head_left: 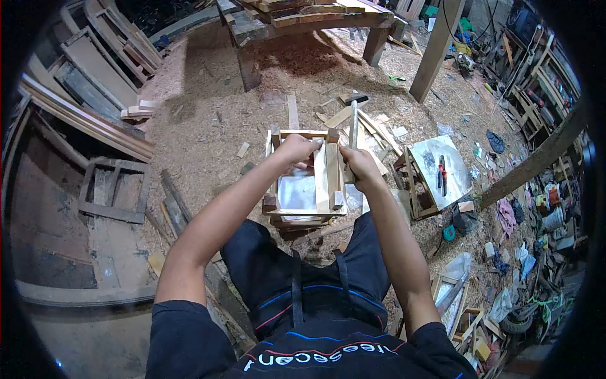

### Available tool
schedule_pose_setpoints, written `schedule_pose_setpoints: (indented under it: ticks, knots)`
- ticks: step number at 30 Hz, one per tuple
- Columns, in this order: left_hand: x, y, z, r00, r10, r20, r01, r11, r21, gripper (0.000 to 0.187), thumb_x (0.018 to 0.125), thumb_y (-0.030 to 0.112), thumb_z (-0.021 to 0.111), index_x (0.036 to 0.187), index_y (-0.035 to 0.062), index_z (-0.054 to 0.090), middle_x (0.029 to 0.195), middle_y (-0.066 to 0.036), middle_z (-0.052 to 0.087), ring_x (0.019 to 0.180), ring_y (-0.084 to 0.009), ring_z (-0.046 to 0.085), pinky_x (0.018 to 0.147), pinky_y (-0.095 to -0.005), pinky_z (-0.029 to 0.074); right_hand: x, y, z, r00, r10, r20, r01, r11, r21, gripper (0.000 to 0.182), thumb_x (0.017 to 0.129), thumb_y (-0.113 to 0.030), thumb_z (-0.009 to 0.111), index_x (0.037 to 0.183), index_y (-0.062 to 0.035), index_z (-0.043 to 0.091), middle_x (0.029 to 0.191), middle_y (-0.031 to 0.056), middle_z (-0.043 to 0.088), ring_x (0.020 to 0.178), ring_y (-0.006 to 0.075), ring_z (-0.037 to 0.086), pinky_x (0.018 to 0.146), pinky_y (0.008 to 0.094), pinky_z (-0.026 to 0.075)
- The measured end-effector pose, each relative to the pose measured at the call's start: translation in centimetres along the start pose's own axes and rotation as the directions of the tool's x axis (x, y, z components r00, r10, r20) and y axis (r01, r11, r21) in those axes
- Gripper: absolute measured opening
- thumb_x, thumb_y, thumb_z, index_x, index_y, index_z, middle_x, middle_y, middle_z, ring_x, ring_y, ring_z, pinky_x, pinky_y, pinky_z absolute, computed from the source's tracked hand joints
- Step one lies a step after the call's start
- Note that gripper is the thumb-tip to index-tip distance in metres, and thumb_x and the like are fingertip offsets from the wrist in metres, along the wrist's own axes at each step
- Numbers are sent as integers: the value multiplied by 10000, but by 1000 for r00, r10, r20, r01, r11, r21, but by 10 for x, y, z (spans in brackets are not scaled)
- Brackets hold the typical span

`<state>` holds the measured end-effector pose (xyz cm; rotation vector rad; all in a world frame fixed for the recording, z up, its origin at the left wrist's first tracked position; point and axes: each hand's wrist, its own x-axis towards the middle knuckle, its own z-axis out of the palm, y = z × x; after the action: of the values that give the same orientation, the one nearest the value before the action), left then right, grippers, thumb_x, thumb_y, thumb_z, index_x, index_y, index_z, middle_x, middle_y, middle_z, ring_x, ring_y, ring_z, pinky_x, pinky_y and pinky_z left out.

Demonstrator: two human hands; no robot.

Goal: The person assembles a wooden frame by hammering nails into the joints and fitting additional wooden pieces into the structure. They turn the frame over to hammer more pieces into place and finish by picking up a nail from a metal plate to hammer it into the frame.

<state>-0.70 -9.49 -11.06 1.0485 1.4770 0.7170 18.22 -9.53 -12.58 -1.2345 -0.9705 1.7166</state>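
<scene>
A small wooden frame (273,201), like a stool or box skeleton, stands on the floor between my knees. My left hand (298,150) reaches over its far side with fingers closed near the top of a pale wooden slat (321,177). Whatever those fingertips pinch is too small or hidden to make out. Wrapped round a hammer (354,123) is my right hand (361,167), just right of the frame. The hammer's wooden handle points away from me, its dark head at the far end.
Ahead stands a heavy workbench (322,23) stacked with boards. Red-handled pliers (442,175) lie on a small metal-topped stool (464,158) to the right. Wood offcuts (339,117) lie on the sawdust floor (202,120). Wooden panels (95,60) lean at left; a post (437,50) rises at right.
</scene>
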Motion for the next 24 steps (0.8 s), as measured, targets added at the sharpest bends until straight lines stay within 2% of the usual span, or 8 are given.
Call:
schedule_pose_setpoints:
  ticks: [3, 5, 7, 8, 10, 13, 16, 24]
  knots:
    - [-11, 0, -1, 994, -63, 90, 61, 998, 31, 369, 952, 351, 598, 997, -12, 648, 899, -89, 672, 725, -157, 671, 621, -332, 607, -3, 5, -14, 1000, 10, -2, -10, 988, -151, 317, 904, -224, 637, 970, 84, 662, 793, 100, 665, 621, 166, 613, 533, 321, 478]
    - [-16, -2, -2, 985, -86, 148, 75, 994, 81, 390, 958, 373, 585, 993, -11, 647, 917, -93, 669, 733, -164, 669, 617, -337, 606, -15, 10, -15, 999, -34, -20, 31, 988, -151, 321, 905, -229, 641, 996, 78, 660, 766, 86, 647, 601, 157, 602, 521, 315, 471]
    - [-20, 0, -3, 981, -71, 183, 50, 992, 116, 365, 961, 358, 583, 1020, 2, 637, 928, -86, 665, 779, -172, 663, 678, -345, 601, -28, 9, -15, 952, -304, -33, 267, 880, -392, 340, 910, -247, 646, 1024, 73, 658, 735, 68, 627, 583, 148, 588, 529, 317, 476]
    - [-20, -2, -2, 980, -74, 186, 53, 992, 115, 365, 961, 358, 583, 1020, 2, 637, 928, -86, 665, 779, -172, 663, 678, -345, 601, -34, 8, -11, 939, -335, -80, 276, 871, -407, 349, 926, -318, 658, 1028, 16, 663, 725, 11, 576, 606, 103, 542, 538, 264, 459]
    - [-18, -2, -2, 970, -22, 242, 58, 988, -143, 323, 963, 334, 584, 1071, 32, 622, 943, -71, 666, 822, -167, 659, 744, -345, 584, -32, 4, -9, 932, -357, -70, 298, 859, -416, 343, 920, -304, 669, 1036, 18, 662, 690, -1, 563, 578, 93, 528, 513, 255, 437]
    - [-18, -1, 0, 972, -34, 234, 91, 966, -240, 286, 963, 303, 585, 1107, 56, 607, 964, -54, 669, 843, -155, 658, 779, -330, 566, -32, -8, 2, 918, -391, -66, 342, 864, -369, 304, 898, -259, 697, 1006, 24, 678, 629, -11, 570, 529, 71, 507, 480, 246, 399]
    - [-17, -1, -1, 962, -54, 268, 111, 973, -202, 268, 958, 302, 593, 1099, 74, 609, 969, -36, 671, 836, -143, 659, 731, -322, 571, -27, -12, 6, 889, -457, -13, 397, 786, -475, 308, 829, -265, 763, 863, 34, 698, 649, 52, 650, 563, 97, 582, 515, 269, 449]
    - [-18, 1, -3, 963, -28, 269, 65, 990, -127, 300, 954, 352, 592, 1080, 81, 612, 902, -23, 662, 802, -137, 653, 702, -324, 580, -23, -16, 14, 918, -397, 23, 368, 826, -427, 256, 819, -212, 760, 884, 31, 714, 657, 48, 659, 565, 92, 592, 496, 255, 444]
